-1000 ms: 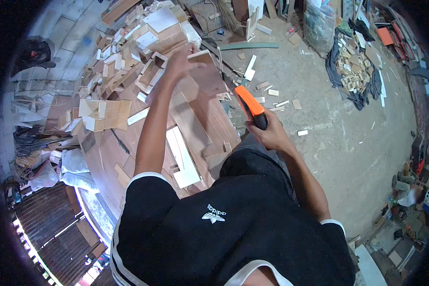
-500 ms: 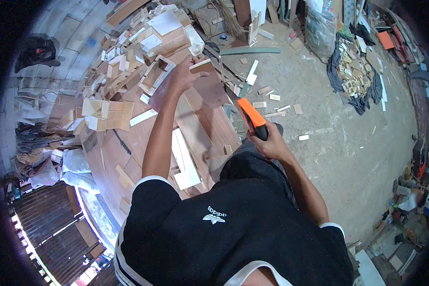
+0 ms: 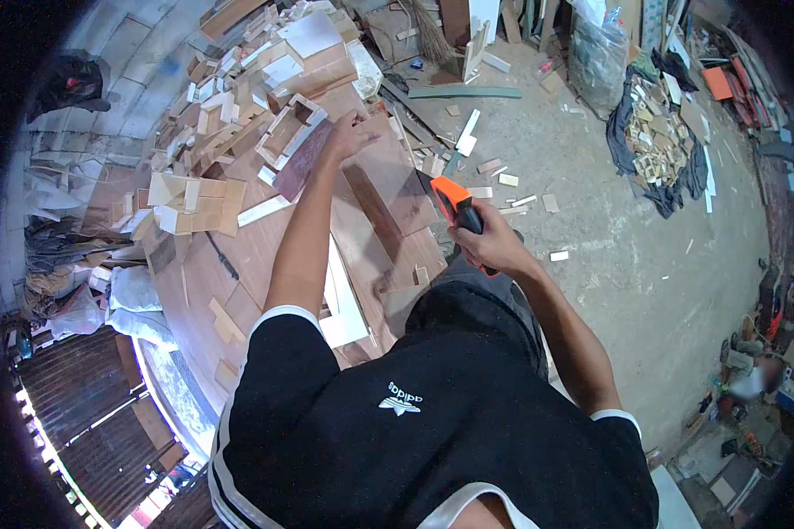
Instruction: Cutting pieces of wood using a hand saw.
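Note:
My right hand point(image 3: 494, 240) is closed round the orange and black handle of a handsaw point(image 3: 451, 192). Only a short dark stretch of its blade shows, against the right edge of a brown wooden board point(image 3: 397, 181). On the far part of that board rests my left hand point(image 3: 348, 138), thumb apart from the fingers, gripping nothing that I can see. A purplish-brown wood panel point(image 3: 303, 163) lies just left of my left wrist. Beside it is a small open wooden frame point(image 3: 289, 132). White strips point(image 3: 342, 304) lie nearer me, partly behind my left forearm.
Wood offcuts point(image 3: 229, 106) are heaped at the far left of the worktable point(image 3: 203, 291). Scraps point(image 3: 503, 179) lie on the concrete floor to the right. Farther off are a filled clear sack point(image 3: 598, 66) and a dark cloth point(image 3: 624, 145) bearing many wood pieces.
The saw handle has shifted slightly left and tilted, with my right hand moving along. My left hand has moved a little on the board, its thumb less spread. More of the purplish panel shows.

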{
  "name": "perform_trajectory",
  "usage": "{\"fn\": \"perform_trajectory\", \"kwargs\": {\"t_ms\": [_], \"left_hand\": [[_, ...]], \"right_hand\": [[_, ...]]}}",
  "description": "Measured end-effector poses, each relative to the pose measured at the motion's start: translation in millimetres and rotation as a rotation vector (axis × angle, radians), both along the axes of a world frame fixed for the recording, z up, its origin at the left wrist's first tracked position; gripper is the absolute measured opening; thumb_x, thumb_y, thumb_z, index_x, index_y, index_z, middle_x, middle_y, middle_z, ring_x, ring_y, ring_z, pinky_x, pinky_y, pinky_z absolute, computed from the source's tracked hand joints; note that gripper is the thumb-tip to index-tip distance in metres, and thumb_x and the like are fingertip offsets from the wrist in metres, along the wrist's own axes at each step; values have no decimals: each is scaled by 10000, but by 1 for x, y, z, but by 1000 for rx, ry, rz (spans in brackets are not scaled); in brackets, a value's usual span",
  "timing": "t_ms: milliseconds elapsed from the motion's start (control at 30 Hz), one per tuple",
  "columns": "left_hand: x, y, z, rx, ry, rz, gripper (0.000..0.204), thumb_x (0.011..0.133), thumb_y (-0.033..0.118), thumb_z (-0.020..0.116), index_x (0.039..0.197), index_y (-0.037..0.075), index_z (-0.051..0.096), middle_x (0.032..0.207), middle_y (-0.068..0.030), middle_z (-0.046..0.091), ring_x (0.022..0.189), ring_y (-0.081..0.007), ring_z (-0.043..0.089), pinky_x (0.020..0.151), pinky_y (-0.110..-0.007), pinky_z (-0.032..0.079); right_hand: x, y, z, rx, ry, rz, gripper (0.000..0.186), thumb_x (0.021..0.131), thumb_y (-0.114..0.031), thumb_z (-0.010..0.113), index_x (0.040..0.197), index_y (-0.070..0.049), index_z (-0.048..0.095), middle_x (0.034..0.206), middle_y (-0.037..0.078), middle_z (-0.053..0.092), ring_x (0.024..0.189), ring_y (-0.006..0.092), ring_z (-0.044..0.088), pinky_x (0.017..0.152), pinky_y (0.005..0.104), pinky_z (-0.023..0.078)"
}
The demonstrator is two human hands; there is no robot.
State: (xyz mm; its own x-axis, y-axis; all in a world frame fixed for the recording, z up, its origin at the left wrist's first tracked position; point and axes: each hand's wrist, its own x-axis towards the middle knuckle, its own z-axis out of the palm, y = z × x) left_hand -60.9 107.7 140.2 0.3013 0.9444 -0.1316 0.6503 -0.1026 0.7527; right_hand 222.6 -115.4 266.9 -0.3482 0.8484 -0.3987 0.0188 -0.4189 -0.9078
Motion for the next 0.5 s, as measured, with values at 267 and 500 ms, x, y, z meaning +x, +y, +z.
{"fn": "perform_trajectory", "kwargs": {"t_ms": [267,500], "left_hand": [[-9,-9,-77,129,222,185,536,736,363,776,1129,62,570,1098,-164,622,1049,-329,587,924,-422,438],[-2,-37,-101,125,393,170,592,805,372,686,1318,167,476,1382,-143,430,1341,-305,313,1092,-525,214]], "right_hand": [[-17,-15,-41,47,4,19,149,837,-26,588,946,-47,488,663,-22,451,442,63,438,387,245,349],[-27,-23,-50,45,-8,10,137,846,-19,576,942,-57,486,681,-33,443,482,49,441,416,231,359]]}}
